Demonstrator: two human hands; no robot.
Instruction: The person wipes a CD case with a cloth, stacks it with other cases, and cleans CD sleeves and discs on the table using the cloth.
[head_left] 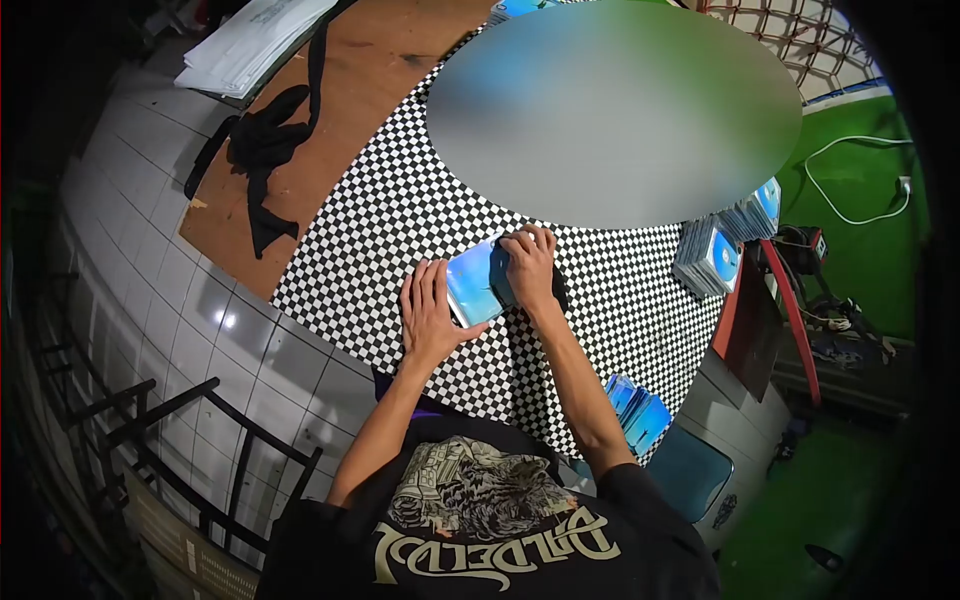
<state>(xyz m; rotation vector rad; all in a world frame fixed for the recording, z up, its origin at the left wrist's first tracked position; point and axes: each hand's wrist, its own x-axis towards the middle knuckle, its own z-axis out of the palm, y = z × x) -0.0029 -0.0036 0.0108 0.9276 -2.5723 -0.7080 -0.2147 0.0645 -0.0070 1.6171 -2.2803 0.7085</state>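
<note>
A flat disc case (472,284) with a glossy blue cover lies at an angle on the black-and-white checked cloth (370,235) in front of me. My left hand (430,312) grips its left side, fingers along the edge and thumb at the near corner. On the opposite side, my right hand (531,262) has its fingers bent at the upper right edge of the case. A dark patch, shadow or something black, shows under and beside that hand; I cannot tell which.
Stacked disc cases (708,258) stand at the table's right edge. Blue printed covers (640,415) lie near the front right corner, by a teal chair seat (685,472). Black cloth (268,140) rests on the brown board at left. A blurred oval hides the far table.
</note>
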